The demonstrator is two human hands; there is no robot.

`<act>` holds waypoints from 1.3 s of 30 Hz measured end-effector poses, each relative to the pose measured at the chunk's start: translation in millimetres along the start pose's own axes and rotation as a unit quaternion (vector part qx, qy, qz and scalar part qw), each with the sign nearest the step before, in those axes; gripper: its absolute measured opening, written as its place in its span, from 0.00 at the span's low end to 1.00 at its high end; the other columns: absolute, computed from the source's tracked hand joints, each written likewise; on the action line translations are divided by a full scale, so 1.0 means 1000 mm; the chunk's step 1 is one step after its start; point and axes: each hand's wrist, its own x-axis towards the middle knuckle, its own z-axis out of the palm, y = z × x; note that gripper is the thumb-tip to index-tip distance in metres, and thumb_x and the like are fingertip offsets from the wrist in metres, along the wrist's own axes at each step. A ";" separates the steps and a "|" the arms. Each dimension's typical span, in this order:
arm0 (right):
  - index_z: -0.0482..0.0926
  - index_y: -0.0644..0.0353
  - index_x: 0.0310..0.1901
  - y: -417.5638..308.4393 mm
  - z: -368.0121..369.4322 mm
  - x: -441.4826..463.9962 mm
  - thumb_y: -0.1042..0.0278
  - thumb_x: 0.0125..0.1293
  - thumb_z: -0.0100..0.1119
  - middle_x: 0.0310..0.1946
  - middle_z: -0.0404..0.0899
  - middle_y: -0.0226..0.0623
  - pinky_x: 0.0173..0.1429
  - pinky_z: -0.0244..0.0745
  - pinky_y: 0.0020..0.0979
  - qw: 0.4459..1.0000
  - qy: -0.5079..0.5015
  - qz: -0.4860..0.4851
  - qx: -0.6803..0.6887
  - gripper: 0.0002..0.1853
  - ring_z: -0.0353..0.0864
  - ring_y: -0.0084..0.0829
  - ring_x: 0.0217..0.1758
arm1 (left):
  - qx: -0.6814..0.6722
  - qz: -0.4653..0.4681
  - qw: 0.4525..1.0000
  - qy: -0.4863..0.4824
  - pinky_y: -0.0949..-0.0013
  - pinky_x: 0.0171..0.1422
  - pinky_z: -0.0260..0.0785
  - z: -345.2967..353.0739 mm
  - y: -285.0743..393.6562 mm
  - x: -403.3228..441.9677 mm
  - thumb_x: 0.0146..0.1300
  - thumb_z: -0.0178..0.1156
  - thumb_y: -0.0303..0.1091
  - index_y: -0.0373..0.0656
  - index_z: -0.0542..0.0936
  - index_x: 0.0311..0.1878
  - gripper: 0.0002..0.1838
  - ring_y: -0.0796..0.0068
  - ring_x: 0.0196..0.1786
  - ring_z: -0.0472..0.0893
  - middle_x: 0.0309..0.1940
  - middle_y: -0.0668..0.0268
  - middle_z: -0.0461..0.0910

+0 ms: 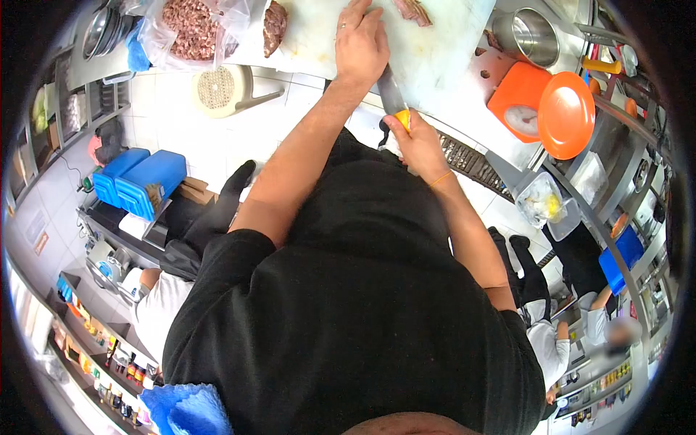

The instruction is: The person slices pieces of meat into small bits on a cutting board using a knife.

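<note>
My right hand (422,147) is closed around the yellow handle of a knife (392,93) at the near edge of the white cutting board (446,61). The blade points away from me, its far part hidden beside or under my left hand (360,45). That left hand lies palm down over the board with its fingers stretched out; whether it presses on the blade or something beneath I cannot tell. A piece of raw meat (275,29) sits to its left, and a smaller strip of meat (413,11) lies to its right.
Diced meat (190,29) fills a clear plastic bag at the left. To the right stand an orange scale (513,100), an orange plate (566,116) and a metal pot (535,38). A beige stool (222,90) and blue bins (148,181) are at left. Other people work behind me.
</note>
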 end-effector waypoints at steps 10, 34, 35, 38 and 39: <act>0.74 0.66 0.46 -0.019 0.022 0.015 0.46 0.79 0.63 0.21 0.80 0.40 0.24 0.76 0.35 0.994 -0.083 -0.011 0.070 0.25 0.81 0.29 0.18 | -0.007 -0.067 0.993 0.101 0.50 0.77 0.69 -0.004 -0.017 0.001 0.64 0.52 0.11 0.33 0.85 0.54 0.19 0.39 0.69 0.78 0.63 0.42 0.81; 0.80 0.63 0.47 -0.106 -0.003 0.020 0.43 0.78 0.63 0.25 0.82 0.45 0.34 0.79 0.43 0.989 -0.014 -0.125 -0.073 0.24 0.83 0.41 0.25 | 0.246 0.045 0.957 0.150 0.49 0.78 0.67 -0.200 -0.230 0.126 0.74 0.64 0.43 0.45 0.85 0.65 0.22 0.42 0.74 0.74 0.68 0.49 0.80; 0.81 0.62 0.48 -0.087 -0.011 0.013 0.44 0.78 0.63 0.24 0.81 0.40 0.31 0.79 0.40 0.994 0.001 -0.097 -0.054 0.24 0.82 0.35 0.23 | 0.248 0.068 0.955 0.149 0.49 0.79 0.66 -0.205 -0.207 0.120 0.74 0.64 0.43 0.44 0.85 0.65 0.22 0.41 0.75 0.73 0.69 0.48 0.79; 0.82 0.63 0.48 -0.037 -0.032 -0.002 0.46 0.78 0.64 0.22 0.77 0.32 0.26 0.78 0.34 0.997 0.060 -0.031 -0.040 0.22 0.76 0.23 0.20 | 0.186 0.043 0.963 0.188 0.49 0.68 0.73 -0.197 -0.149 0.098 0.65 0.70 0.37 0.46 0.86 0.59 0.19 0.49 0.66 0.78 0.61 0.55 0.83; 0.82 0.64 0.48 -0.029 -0.038 -0.008 0.46 0.78 0.64 0.22 0.77 0.32 0.26 0.78 0.34 0.998 0.058 -0.010 -0.038 0.23 0.76 0.23 0.21 | 0.191 0.036 0.961 0.196 0.49 0.63 0.75 -0.192 -0.125 0.088 0.63 0.71 0.36 0.46 0.86 0.58 0.19 0.52 0.64 0.78 0.60 0.57 0.83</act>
